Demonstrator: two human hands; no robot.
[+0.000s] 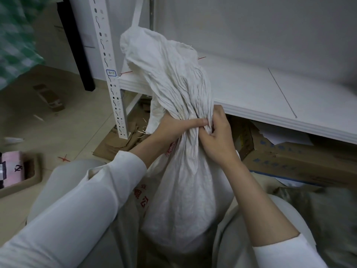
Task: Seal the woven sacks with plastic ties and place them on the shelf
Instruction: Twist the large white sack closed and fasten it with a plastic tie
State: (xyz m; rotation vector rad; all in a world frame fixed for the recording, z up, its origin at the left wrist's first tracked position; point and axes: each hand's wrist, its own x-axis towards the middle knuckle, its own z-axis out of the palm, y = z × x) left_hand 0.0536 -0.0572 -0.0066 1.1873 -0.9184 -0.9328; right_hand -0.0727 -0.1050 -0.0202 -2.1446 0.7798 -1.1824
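Observation:
A white woven sack [183, 194] with red print stands between my knees, its neck gathered into a bunch and its loose top flopping up toward the shelf. My left hand [173, 126] grips the bunched neck from the left, thumb laid across the folds. My right hand [216, 136] pinches the same neck from the right, fingers curled into the folds. No plastic tie shows on the neck; the fingers cover that spot. The white shelf board [260, 97] lies just behind the sack.
A perforated white shelf upright [114, 74] stands at left. Cardboard boxes [280, 161] sit under the shelf at right, flattened cardboard [116, 146] on the floor. A tray with a pink item [17, 171] lies at far left.

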